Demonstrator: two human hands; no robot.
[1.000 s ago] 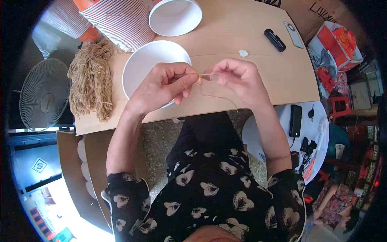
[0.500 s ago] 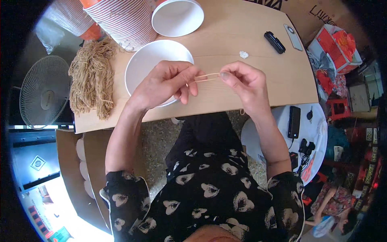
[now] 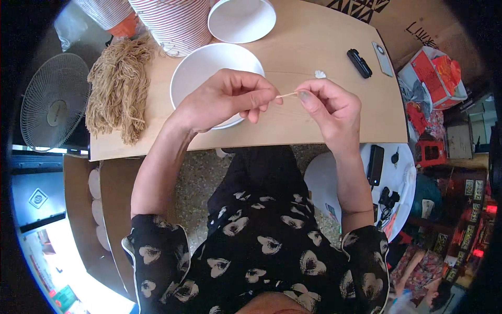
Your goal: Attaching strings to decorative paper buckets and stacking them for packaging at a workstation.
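A short length of thin tan string point(image 3: 286, 95) is stretched between my hands above the table. My left hand point(image 3: 232, 99) pinches one end between thumb and fingers, in front of a white paper bucket point(image 3: 184, 70). The other end is pinched at the thumb and fingertips of my right hand point(image 3: 333, 107). How the string runs inside the fingers is hidden. To the left lies a thick bundle of tan strings point(image 3: 117, 89), its loose ends toward the near edge.
Beyond stand a tall stack of paper buckets point(image 3: 175, 26) and another white bucket point(image 3: 241, 21). A small white scrap point(image 3: 320, 74), a black case-like object point(image 3: 359, 63) and a phone-like slab point(image 3: 382, 58) lie at right. A fan point(image 3: 55, 104) stands left, an open carton point(image 3: 112, 209) below.
The string showed as two parted strands before; now it shows as one short, tight line. Both hands have shifted slightly right in view, as the whole view has also moved a little.
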